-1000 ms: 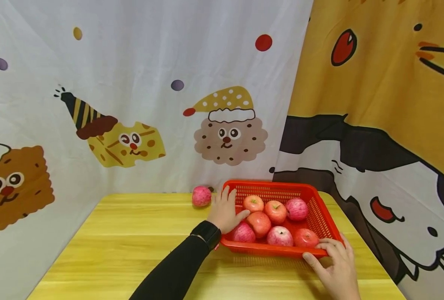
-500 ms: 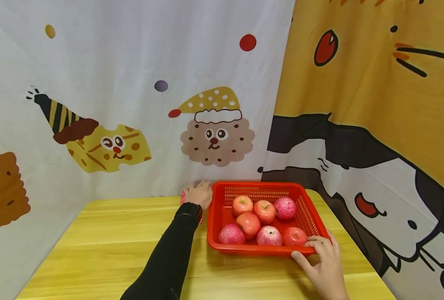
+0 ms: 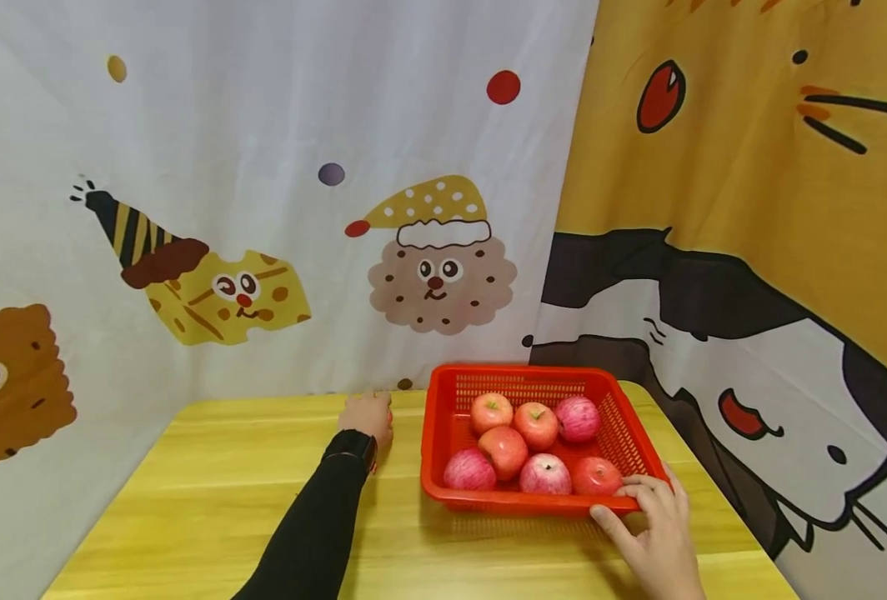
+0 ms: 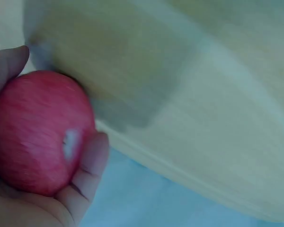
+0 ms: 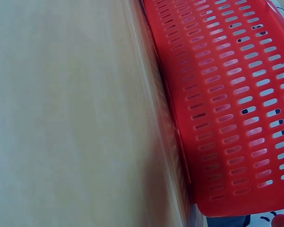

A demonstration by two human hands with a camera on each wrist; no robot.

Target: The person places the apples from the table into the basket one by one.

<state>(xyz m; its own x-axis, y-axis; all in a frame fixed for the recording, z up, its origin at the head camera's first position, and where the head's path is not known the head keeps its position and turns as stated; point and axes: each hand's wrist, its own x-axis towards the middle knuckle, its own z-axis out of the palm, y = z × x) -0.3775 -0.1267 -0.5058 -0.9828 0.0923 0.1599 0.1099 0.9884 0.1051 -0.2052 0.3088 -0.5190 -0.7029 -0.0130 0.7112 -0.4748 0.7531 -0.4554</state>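
Observation:
My left hand (image 3: 367, 417) is over the back of the table, left of the red plastic basket (image 3: 518, 502). In the left wrist view, the fingers and thumb curl round a red apple (image 4: 38, 132) with a pale hollow on one side. From the head view, that apple is mostly hidden behind the hand. My right hand (image 3: 657, 529) grips the basket's front right corner, fingers over the rim and thumb on the outside. Several apples (image 3: 503, 452) sit together inside the basket. The right wrist view shows the slotted basket wall (image 5: 203, 179) close up.
The yellow wooden table (image 3: 211, 492) runs back to a white cartoon-printed curtain (image 3: 263, 125). At the right hangs a yellow curtain (image 3: 744, 192) with a printed animal, close along the table's edge.
My left hand has left the basket's left side, taken hold of the apple beside it and moved left with it. The right hand stays on the basket corner.

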